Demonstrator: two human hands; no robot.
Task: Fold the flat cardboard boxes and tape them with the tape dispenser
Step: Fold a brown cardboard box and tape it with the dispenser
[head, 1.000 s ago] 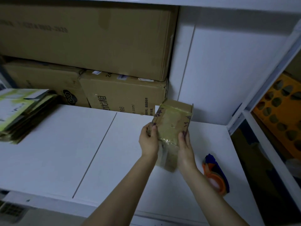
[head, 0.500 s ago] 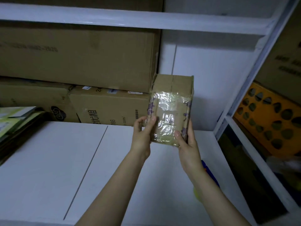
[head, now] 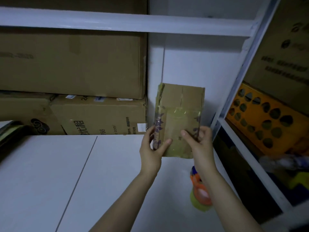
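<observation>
Grip on small box (head: 182, 101) two-handed: left hand (head: 151, 149) pinches left edge, thumb on front face; right hand (head: 201, 144) clasps right edge, thumb on front too. Box upright, lifted off white shelf (head: 50, 173), near back wall. Glossy tape covers front face and seams, so this one looks folded and sealed. Tape dispenser (head: 199, 193) lies on shelf under right forearm, untouched. Flat stack (head: 11, 131) far left, probably blanks left to fold; count unclear. Big cartons (head: 71, 64) behind.
</observation>
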